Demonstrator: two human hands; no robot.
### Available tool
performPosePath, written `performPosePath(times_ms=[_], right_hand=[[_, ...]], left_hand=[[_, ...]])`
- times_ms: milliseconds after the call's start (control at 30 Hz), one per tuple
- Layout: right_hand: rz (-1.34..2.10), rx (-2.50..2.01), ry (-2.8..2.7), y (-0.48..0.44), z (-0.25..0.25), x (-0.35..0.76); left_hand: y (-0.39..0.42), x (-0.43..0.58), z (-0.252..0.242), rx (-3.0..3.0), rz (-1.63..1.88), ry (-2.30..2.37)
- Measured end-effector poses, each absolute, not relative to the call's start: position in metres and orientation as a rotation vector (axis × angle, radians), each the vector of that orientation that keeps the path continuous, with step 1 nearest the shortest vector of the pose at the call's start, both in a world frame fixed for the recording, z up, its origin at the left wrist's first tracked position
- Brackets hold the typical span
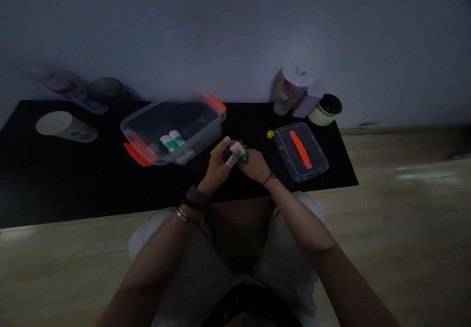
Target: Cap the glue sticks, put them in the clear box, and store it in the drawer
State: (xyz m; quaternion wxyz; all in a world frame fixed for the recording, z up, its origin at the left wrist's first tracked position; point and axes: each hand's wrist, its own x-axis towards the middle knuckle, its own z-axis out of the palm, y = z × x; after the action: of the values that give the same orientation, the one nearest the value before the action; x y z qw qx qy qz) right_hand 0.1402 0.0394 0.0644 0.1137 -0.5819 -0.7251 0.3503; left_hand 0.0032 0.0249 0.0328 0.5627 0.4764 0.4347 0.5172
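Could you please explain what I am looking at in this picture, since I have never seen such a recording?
There is no machine here: a person wears a camera on the head, so the single picture looks forward and down at their own arms. The left hand and right hand meet over a black surface and together grip a small white-and-green container. Behind the left hand stands a clear plastic box with orange latches, holding similar containers. To the right lies a clear lid with an orange handle, a small yellow cap beside it. A cream cup stands by the wall.
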Motion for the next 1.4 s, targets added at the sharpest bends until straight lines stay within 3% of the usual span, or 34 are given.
performPosePath(times_ms=[133,233,333,433,667,733,900,1133,1233,1400], right_hand=[[1.693,-1.436,-1.731,0.038,0.060,0.149],[2.221,-0.982,-1.399,0.034,0.058,0.153],[2.473,-0.640,-1.218,0.030,0.059,0.150],[2.371,-0.730,-1.160,0.031,0.057,0.141],[1.609,-1.385,-1.426,0.035,0.041,0.130],[1.531,-1.424,-1.497,0.036,0.039,0.131],[1.865,-1.221,-1.448,0.034,0.042,0.134],[2.601,-0.451,-1.226,0.027,0.055,0.146],[2.559,-0.479,-1.221,0.026,0.056,0.143],[1.959,-1.132,-1.275,0.029,0.049,0.132]], left_hand=[[0.023,-0.002,0.040,1.123,1.147,0.970],[0.020,-0.008,0.050,1.180,1.091,0.883],[0.019,-0.012,0.058,1.200,1.065,0.814],[0.020,-0.013,0.058,1.174,1.071,0.831],[0.025,-0.003,0.049,1.120,1.103,0.981],[0.026,-0.003,0.047,1.136,1.109,0.998],[0.024,-0.009,0.051,1.184,1.084,0.949],[0.017,-0.016,0.063,1.179,0.996,0.673],[0.018,-0.015,0.060,1.121,0.995,0.683],[0.024,-0.009,0.051,1.096,1.071,0.881]])
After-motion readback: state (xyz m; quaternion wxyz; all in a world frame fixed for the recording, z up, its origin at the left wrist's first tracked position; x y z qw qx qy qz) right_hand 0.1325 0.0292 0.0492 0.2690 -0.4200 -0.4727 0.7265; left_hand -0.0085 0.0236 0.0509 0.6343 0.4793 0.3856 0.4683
